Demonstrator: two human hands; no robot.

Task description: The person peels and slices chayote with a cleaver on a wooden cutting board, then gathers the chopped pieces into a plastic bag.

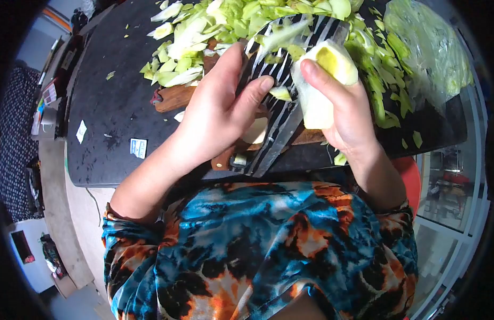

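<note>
My right hand [345, 104] is closed round a thick, pale green-white vegetable piece [319, 109] with a yellow-green hollow at its upper end. My left hand [220, 104] is at a black-and-white striped, flat item [281, 69]. Its thumb lies over the front, and its other fingers are mostly hidden behind the item's left edge. A small green-white slice [280, 94] is beside that thumb. A blurred pale strip [284, 38] crosses the striped surface. Below the hands, a long dark blade-like strip [279, 141] slants over the wooden board [175, 98].
Heaped pale green slices [225, 26] cover the far part of the dark table [114, 101], with more peelings [377, 80] at the right. A clear plastic bag [433, 58] with green contents stands at the far right. A small blue-white packet [138, 148] lies left.
</note>
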